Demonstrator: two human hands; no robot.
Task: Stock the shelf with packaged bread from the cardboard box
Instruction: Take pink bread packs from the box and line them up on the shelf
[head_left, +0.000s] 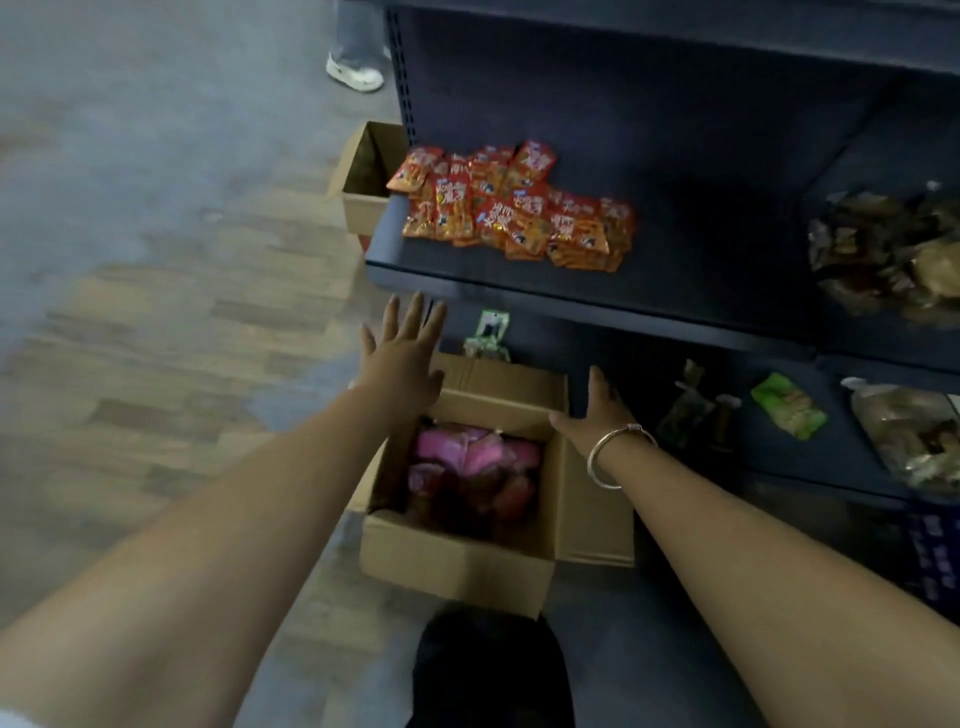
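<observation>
Both hands, the left hand (402, 353) and right hand (597, 410), reach empty with fingers spread over the open brown cardboard box (462, 556) (pink bread packets (472, 457) untouched), so next comes grasping one for the dark metal shelf (675, 291).

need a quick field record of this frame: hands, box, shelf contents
left hand: fingers spread straight, above the box's far left flap, holding nothing
right hand: fingers straight, at the box's right edge, bracelet on wrist, holding nothing
cardboard box: open on the floor before the shelf
box contents: pink packages
upper shelf: pile of red-orange packets at left
lower shelf: green packet
second box: open, left of shelf
</observation>
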